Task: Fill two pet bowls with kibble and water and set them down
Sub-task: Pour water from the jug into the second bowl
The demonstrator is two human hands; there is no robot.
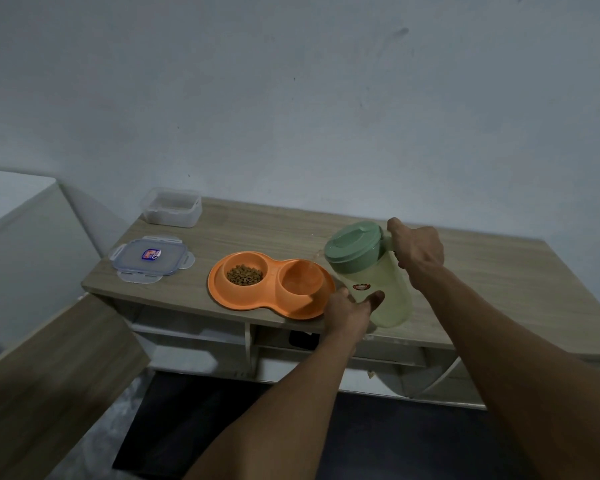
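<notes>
An orange double pet bowl [229, 294] sits near the front edge of a wooden table. Its left cup holds brown kibble [244, 274]; its right cup [300, 280] receives a thin stream of water. A pale green pitcher [378, 282] with a green lid is tilted left over that cup. My right hand [417, 249] grips the pitcher's handle. My left hand [350, 311] cups the pitcher's lower side, fingers spread against it.
A clear plastic container [172, 207] stands at the table's back left, its clip lid [151, 258] lying flat in front of it. The table [482, 278] backs onto a pale wall. Shelves show under the tabletop, a wooden panel at lower left.
</notes>
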